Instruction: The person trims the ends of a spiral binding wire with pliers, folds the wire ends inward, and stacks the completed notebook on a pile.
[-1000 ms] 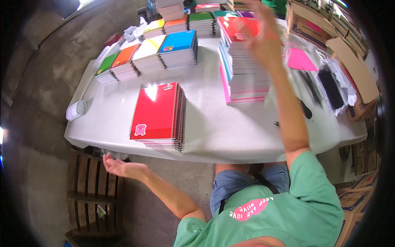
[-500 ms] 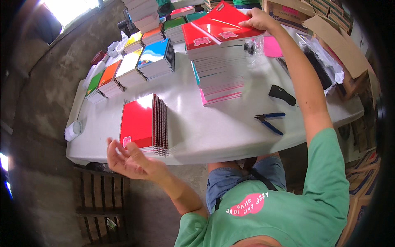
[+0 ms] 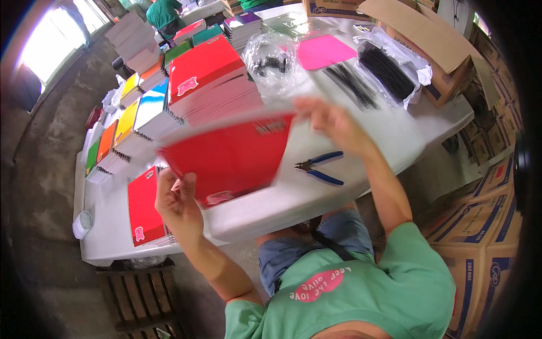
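- While the left hand (image 3: pixel 179 203) pinches the near-left edge of a red-covered book (image 3: pixel 234 155), its thumb lies over the cover and its fingers curl behind.
- The right hand (image 3: pixel 337 125) is at the far-right corner of that book, fingertips bent toward the edge; motion blur hides whether they grip it, so I cannot tell.
- The book is tilted above the white-covered counter (image 3: pixel 104 220), in front of the tall red-topped stack (image 3: pixel 209 65); a pink sticker (image 3: pixel 219 197) shows along its near edge.
- Just left of the left hand lies a pile of red spiral-bound notebooks (image 3: pixel 144 203), partly hidden by that hand.
- Below the right hand, blue-handled cutters (image 3: pixel 319 168) rest with their handles spread.
- Beyond the right hand are loose black coils (image 3: pixel 350 85), more black coils in white wrapping (image 3: pixel 387 70), a pink sheet (image 3: pixel 326 51) and a clear plastic bag (image 3: pixel 271 65).
- An opened cardboard box (image 3: pixel 440 51) stands at the far right.
- Along the left side, notebooks with green, orange, yellow and blue covers (image 3: pixel 125 125) sit in neighbouring piles.
- At the far end, a person in a green shirt (image 3: pixel 164 17) is partly visible.
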Motion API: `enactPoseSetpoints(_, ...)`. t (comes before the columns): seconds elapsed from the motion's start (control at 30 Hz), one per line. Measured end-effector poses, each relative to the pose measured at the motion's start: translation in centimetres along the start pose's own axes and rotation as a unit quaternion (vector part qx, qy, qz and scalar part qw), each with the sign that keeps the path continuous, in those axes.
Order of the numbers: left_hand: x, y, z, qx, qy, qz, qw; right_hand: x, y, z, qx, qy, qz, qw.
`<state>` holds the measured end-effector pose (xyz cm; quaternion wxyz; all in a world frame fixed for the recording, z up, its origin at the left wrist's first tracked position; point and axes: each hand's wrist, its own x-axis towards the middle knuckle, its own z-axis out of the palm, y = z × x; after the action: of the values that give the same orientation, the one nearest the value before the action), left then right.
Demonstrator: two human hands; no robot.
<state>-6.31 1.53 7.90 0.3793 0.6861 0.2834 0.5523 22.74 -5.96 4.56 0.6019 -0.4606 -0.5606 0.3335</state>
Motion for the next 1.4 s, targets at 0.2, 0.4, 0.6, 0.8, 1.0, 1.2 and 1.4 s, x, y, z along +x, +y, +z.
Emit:
enactPoseSetpoints(0.2, -2.1, -0.7, 2.9, 0.392, -0.244, 0.139, 0.876, 7.6, 16.8, -18.0, -0.560, 0.225, 0.018, 0.797)
enactPoseSetpoints(0.4, -3.4, -1.4, 3.4, 0.409, -0.169, 0.186, 0.877, 8.6, 18.0, -16.6, -0.598, 0.155, 0.139, 0.774)
enactPoseSetpoints(0.6, -3.9, -3.6, 3.8, 0.384, -0.112, 0.235, 0.886, 6.9, 7.2, -9.7, -0.437, 0.050, 0.069, 0.895)
enactPoseSetpoints(0.8, -4.1, -4.8, 4.3, 0.372, -0.096, 0.263, 0.885, -2.0, -3.0, -0.7, -0.201, -0.137, 0.031, 0.970)
enactPoseSetpoints(1.0, -5.3, -6.4, 5.0, 0.406, 0.004, 0.278, 0.871, -3.0, -1.4, 1.9, -0.229, -0.040, -0.024, 0.972)
enactPoseSetpoints(1.2, -5.5, -6.7, 5.6, 0.411, 0.028, 0.257, 0.874, -3.3, -1.4, 3.2, -0.207, -0.099, -0.041, 0.972)
enactPoseSetpoints(1.4, -5.7, -6.7, 6.1, 0.451, 0.052, 0.245, 0.857, -3.0, -0.3, 3.0, -0.084, -0.056, 0.036, 0.994)
